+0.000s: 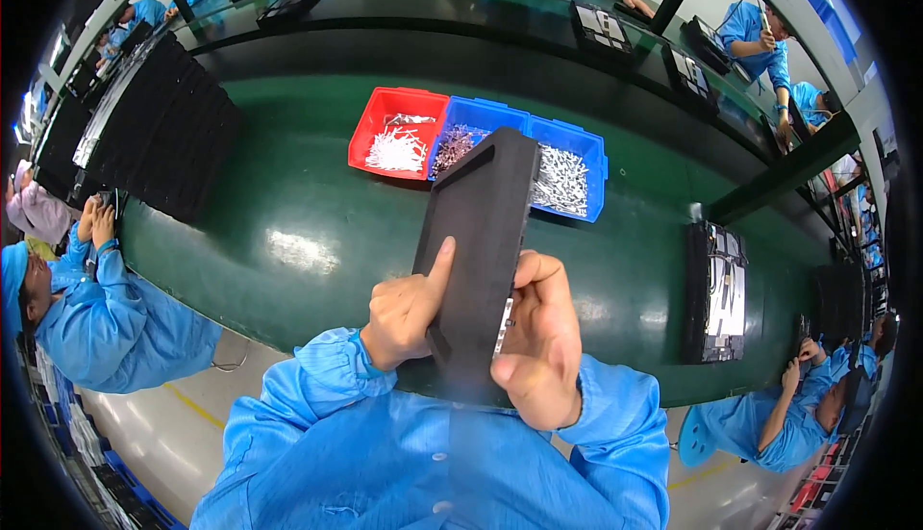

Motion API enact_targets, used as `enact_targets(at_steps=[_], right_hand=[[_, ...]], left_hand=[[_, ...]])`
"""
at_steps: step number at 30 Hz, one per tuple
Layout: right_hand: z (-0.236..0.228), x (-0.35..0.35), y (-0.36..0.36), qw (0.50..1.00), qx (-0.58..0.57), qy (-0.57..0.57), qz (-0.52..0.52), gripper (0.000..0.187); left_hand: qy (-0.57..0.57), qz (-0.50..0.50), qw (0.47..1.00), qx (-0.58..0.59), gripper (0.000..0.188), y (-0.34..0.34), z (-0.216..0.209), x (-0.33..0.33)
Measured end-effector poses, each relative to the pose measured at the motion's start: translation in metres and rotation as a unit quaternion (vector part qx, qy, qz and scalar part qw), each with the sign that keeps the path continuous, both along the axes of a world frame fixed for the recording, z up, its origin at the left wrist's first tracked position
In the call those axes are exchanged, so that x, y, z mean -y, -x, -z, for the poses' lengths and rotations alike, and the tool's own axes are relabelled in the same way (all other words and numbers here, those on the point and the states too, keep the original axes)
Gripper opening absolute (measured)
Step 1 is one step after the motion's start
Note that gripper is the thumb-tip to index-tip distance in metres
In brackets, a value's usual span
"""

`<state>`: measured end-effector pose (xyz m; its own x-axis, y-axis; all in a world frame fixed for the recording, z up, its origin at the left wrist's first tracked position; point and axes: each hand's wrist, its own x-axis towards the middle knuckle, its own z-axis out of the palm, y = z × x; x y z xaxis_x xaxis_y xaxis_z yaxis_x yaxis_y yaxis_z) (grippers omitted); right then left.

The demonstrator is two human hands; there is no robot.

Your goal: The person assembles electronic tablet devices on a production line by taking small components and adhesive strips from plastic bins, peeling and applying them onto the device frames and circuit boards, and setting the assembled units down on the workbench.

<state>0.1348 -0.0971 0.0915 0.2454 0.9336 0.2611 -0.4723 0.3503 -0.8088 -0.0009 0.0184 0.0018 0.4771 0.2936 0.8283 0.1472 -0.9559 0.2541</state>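
A black rectangular tray [478, 241] with a raised rim stands tilted on its long side in front of my chest. My left hand [404, 314] is at its left edge, index finger stretched against the dark face and the other fingers curled; the thumb is hidden. On the opposite edge, my right hand [543, 347] grips with bent fingers and thumb, beside a strip of small pale parts. Behind the tray are a red bin [361, 150] of white sticks and two joined blue bins, a middle bin [488, 109] of small purplish pieces and a right bin [598, 184] of silvery pieces.
On the green table [279, 203], a tall stack of black trays [163, 126] rises at the left. A black unit with silvery panels [716, 294] lies at the right, near a dark frame post [784, 172]. Co-workers in blue sit at both sides and beyond the shelf.
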Motion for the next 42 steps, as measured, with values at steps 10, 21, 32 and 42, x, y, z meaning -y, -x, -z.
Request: enact_targets(at_steps=[10,21,32,42], right_hand=[[-0.018,0.004,-0.075,0.933,0.288,-0.074,0.203,0.046],[0.073,0.043,-0.075,0.941,0.054,0.329,-0.058,0.037],[0.104,0.079,0.015,0.949,-0.061,0.308,-0.037,0.031],[0.066,0.064,0.018,0.932,-0.163,0.293,-0.141,0.038]], left_hand=[[0.308,0.123,0.941,0.075,0.016,0.036,-0.01,0.01],[0.777,0.25,0.574,-0.063,0.066,0.022,-0.033,-0.026],[0.373,0.109,0.87,-0.304,0.023,-0.002,-0.018,-0.049],[0.288,0.12,0.883,-0.35,0.03,-0.011,-0.023,-0.048]])
